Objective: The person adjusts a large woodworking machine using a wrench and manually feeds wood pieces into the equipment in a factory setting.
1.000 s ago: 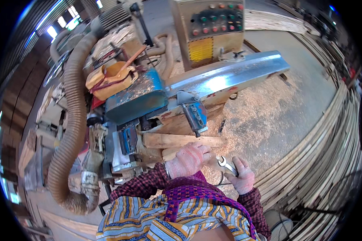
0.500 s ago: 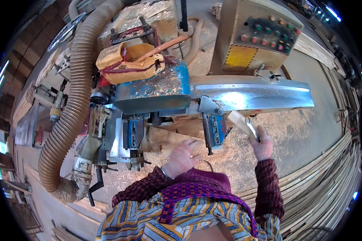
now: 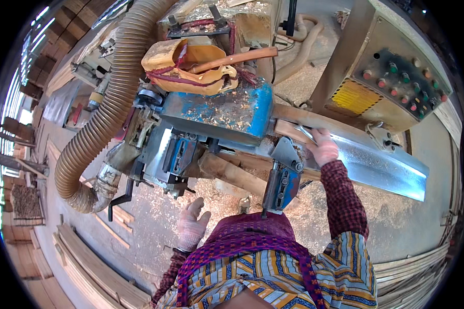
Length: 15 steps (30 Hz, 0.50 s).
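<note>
My right hand, in a pale work glove, is closed on a silver metal wrench above the steel bed of a woodworking machine. A short wooden strip lies along the bed under the wrench, one end towards the blue cover; whether the fingers also grip it is hidden. Below and left of the machine, my gloved left hand hangs with its fingers apart, holding nothing. A blue bracket with a bolt stands between my body and the bed.
A ribbed hose curves down on the left, near a black crank handle. On the cover sits a cut-open yellow container with a wooden-handled tool. A control box stands far right. Long boards lie lower left; shavings litter the floor.
My right hand has moved forward over the bed, bringing the wrench and wooden strip there. My left hand has drawn back left from beside the board under the machine. The view has shifted and turned.
</note>
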Available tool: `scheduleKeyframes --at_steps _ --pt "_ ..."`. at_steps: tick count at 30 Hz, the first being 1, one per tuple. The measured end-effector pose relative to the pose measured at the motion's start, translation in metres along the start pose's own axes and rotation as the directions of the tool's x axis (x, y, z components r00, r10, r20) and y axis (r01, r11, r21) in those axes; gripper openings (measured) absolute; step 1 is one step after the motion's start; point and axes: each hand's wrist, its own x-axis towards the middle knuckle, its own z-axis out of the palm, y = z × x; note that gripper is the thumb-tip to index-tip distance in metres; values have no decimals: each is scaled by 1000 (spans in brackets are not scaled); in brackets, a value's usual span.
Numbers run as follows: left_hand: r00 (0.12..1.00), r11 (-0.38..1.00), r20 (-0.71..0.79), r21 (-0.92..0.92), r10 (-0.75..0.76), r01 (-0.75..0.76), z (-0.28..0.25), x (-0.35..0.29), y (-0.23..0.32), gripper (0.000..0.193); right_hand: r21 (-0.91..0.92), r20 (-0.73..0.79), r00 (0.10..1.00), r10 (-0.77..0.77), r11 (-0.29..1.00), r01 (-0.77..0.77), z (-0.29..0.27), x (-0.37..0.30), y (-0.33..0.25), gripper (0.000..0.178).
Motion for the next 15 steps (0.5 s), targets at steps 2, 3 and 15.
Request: scheduleKeyframes --at_steps 2,3,15 --pt "991 991 -19 -49 -129 128 21 -11 8 50 7 -11 998 -62 998 62 16 21 -13 43" --pt "989 988 -10 -47 -146 145 31 -16 13 50 15 24 996 -80 997 80 22 27 -17 43" --pt "950 962 152 62 -274 268 89 -23 69 47 222 9 982 -187 958 181 18 28 -2 44"
